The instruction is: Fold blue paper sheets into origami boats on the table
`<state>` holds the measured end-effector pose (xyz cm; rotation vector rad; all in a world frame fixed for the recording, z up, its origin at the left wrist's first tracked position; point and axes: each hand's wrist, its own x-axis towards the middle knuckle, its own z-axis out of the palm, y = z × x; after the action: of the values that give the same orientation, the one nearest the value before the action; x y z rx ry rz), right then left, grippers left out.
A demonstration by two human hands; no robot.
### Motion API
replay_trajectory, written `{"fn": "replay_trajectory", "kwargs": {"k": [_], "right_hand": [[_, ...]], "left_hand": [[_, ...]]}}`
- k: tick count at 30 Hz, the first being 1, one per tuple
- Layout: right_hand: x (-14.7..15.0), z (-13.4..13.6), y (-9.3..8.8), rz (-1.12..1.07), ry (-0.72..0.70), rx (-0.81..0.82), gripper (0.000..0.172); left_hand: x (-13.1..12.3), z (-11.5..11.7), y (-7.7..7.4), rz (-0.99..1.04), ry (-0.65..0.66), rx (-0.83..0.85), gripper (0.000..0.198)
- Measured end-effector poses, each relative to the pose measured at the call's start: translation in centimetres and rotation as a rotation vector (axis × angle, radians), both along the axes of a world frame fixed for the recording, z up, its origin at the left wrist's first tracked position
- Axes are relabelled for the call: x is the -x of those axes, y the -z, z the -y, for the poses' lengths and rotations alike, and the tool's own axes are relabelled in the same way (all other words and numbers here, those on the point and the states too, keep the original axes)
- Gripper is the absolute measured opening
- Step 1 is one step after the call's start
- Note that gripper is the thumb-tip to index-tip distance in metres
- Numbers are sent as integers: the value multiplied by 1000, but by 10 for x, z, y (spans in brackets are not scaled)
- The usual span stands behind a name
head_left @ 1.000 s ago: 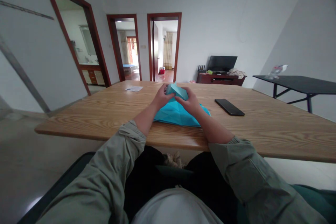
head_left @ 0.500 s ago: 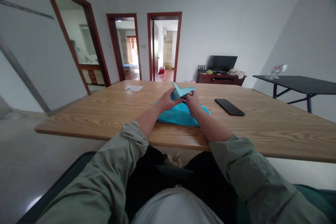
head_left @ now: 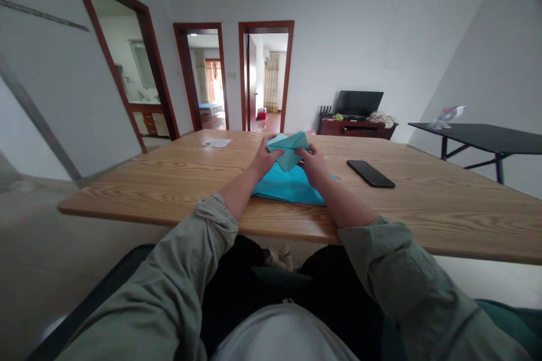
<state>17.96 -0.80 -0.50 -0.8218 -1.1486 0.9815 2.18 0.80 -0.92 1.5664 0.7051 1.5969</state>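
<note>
Teal folded paper (head_left: 290,149) sits in both grips. The left hand (head_left: 263,162) pinches its left edge and the right hand (head_left: 313,162) pinches its right edge. Both grips are narrow and closed on the paper, and the fingertips are mostly hidden behind it. The piece is held up off the desk (head_left: 169,175), tilted, with one flap pointing down between the hands. It hangs just above a flat teal sheet (head_left: 288,189) that lies on the desk under the wrists. Forearms rest at the near desk edge, grey-green sleeves (head_left: 203,248) pushed up.

Judgement on the fold in hand: the pinches look best kept close to the corners with an even pull from both sides, so the layers stay lined up. Thin paper like this probably tears or skews if one hand tugs harder. Creasing likely comes out sharper if the piece is pressed down on the flat desk rather than worked in mid-air.

Further out, a black phone (head_left: 370,172) lies face down to the right, well apart from the hands. A white card (head_left: 217,142) lies at the far left of the desk. A black table (head_left: 486,135) and a TV (head_left: 359,103) stand by the far wall.
</note>
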Motion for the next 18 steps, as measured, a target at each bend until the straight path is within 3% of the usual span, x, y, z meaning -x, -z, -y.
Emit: {"fn": "replay_trajectory", "kwargs": {"k": [3,7,13,15,18], "right_hand": [[-5,-6,3,101,122,-70,26],[-11,-10,5,216,239,-180,24],[-12,-8,2,136,241,-127,64],[-10,-9,2,170,216,-77,57],[-5,-10,4,285,179,-34,32]], "left_hand": [[4,-4,-1,-60,-116,-68,61],[7,-8,0,-243,-162,-45,37],[8,-5,0,-527,-124,-184,22],[8,-2,0,-615,-166,-224,16],[7,3,0,-730,-218,-283,8]]}}
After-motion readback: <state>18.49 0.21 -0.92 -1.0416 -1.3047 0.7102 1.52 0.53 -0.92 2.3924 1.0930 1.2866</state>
